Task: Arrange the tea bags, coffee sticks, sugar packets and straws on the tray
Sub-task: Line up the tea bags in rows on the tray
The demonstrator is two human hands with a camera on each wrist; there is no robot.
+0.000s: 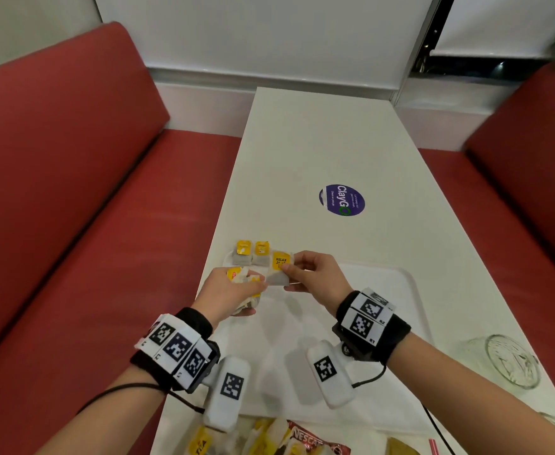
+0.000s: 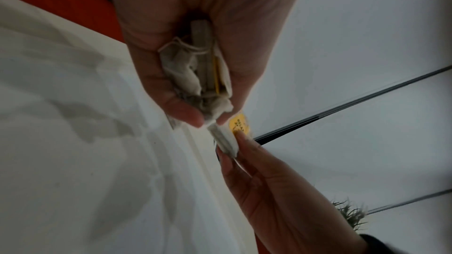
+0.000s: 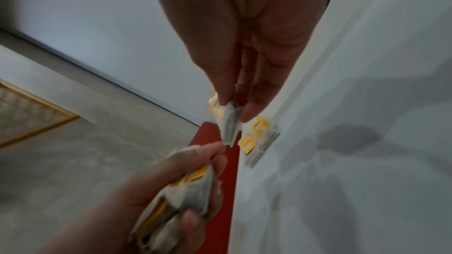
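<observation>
Unsorted packets [image 1: 269, 438] lay at bench's near edge. Left hand [image 1: 226, 290] clutched a tea-bag bunch [image 1: 243, 284]; right hand [image 1: 315, 274] pinched one tea bag [image 1: 277, 269] above tray [image 1: 384, 284]. Two placed tea bags [image 1: 252, 252] at tray's far-left corner; most remained.

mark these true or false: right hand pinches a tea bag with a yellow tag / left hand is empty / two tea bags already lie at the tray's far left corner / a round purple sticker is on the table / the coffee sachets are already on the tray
1. The right hand pinches a tea bag with a yellow tag. True.
2. The left hand is empty. False: it grips a bunch of tea bags.
3. Two tea bags lie side by side at the far left corner of the tray. True.
4. A round purple sticker is on the table. True.
5. The coffee sachets are already on the tray. False: a red coffee sachet lies at the near table edge, off the tray.
</observation>
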